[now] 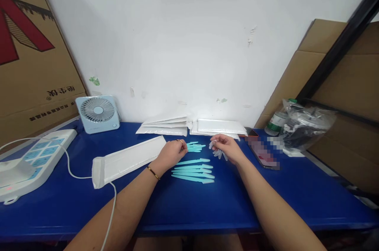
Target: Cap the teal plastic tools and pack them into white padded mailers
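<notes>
My left hand (173, 152) is closed, its fingertips pinched together at the near left end of a small pile of turquoise eyebrow razors (196, 147). What sits between those fingertips is hidden. In front lies a row of several more turquoise razors (194, 171), blade ends pointing right. My right hand (226, 148) hovers to the right of the pile, fingers curled round several small clear plastic pieces (220, 154) that look like blade caps. Another such piece shows between its thumb and forefinger. A white padded mailer (130, 161) lies slantwise beside my left hand.
More white mailers (220, 125) are stacked against the wall. A blue fan (98, 113) and a white power strip (44, 160) stand left, with a white cable crossing the table (201, 211). To the right are a phone (263, 152), a bottle (276, 122) and a clear plastic bag (308, 124).
</notes>
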